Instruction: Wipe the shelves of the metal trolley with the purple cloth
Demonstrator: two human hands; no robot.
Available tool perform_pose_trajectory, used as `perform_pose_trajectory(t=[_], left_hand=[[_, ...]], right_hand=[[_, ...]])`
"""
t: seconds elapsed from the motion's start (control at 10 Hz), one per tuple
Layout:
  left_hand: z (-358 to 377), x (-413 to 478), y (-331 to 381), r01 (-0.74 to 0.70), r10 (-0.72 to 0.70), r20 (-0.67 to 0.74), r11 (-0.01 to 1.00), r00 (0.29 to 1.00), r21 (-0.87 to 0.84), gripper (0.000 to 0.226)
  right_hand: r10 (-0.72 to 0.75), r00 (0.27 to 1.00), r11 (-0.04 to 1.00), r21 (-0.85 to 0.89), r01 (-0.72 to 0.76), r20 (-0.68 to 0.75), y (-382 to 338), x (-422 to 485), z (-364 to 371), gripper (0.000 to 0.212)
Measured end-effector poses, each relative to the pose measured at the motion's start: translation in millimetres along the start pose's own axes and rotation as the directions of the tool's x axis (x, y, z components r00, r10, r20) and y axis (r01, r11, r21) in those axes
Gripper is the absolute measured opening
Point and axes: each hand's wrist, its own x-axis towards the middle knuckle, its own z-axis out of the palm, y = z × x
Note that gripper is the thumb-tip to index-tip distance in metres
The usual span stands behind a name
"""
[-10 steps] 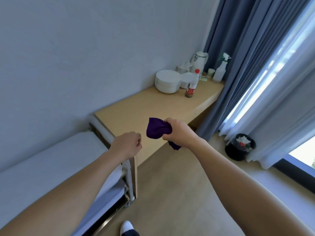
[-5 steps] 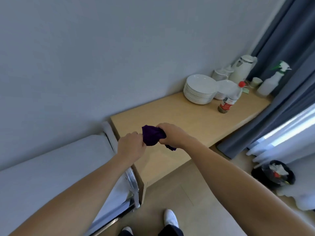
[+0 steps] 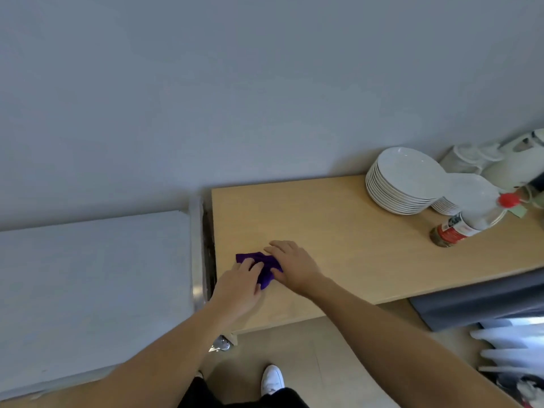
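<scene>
The purple cloth [image 3: 267, 270] lies crumpled on the left end of the wooden table [image 3: 338, 245]. My left hand [image 3: 239, 285] rests on its near left part, fingers laid over the fabric. My right hand [image 3: 291, 266] presses on its right side with fingers stretched out flat. Left of the table stands the metal trolley [image 3: 88, 278], its grey top shelf bare and its shiny rim [image 3: 196, 260] almost touching the table's edge. Neither hand touches the trolley. Its lower shelves are hidden.
A stack of white plates [image 3: 403, 181], a smaller stack [image 3: 468, 192], a red-capped bottle [image 3: 468, 222] and a white kettle [image 3: 515, 166] crowd the table's far right. A grey wall runs behind. Curtains [image 3: 482, 298] hang at right. My white shoe [image 3: 272, 378] is on the floor.
The cloth, held in the air by my right hand before, now lies on the table under both hands. My view has swung left and down toward the table and trolley.
</scene>
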Motion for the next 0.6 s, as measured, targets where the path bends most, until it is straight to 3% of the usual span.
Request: perform_pose_trajectory(t=[0.1,0.2,0.3,0.4,0.5,0.6], left_hand=[[18,-5,3,0.040,-0.041,0.034,0.999,0.999,0.025,0.060],[31,-6,0,0.061,-0.068,0.107,0.996,0.992,0.071,0.065],[35,-4,-2,0.076,-0.091,0.140,0.991,0.986,0.110,0.066],[21,1,1,0.119,-0.124,0.159,0.992,0.979,0.041,0.067],[31,-11,8,0.112,-0.106,0.136,0.993,0.985,-0.038,0.071],[-3,-12,-12,0.149,-0.108,0.304,0.982,0.947,-0.113,0.056]], right_hand=[[-0.003,0.995,1.000,0.013,0.004,-0.098,6,-18,26,0.055],[-0.022,0.999,0.999,-0.046,0.024,0.046,15,-31,50,0.070],[-0.001,0.993,0.998,-0.063,0.008,0.117,16,-27,56,0.074],[0.027,0.977,0.999,-0.050,-0.017,0.209,7,-18,26,0.071],[-0.036,0.962,0.963,0.267,-0.039,0.271,-3,-18,-39,0.052],[-0.137,0.990,0.864,0.494,0.101,0.037,-9,-40,-142,0.038]])
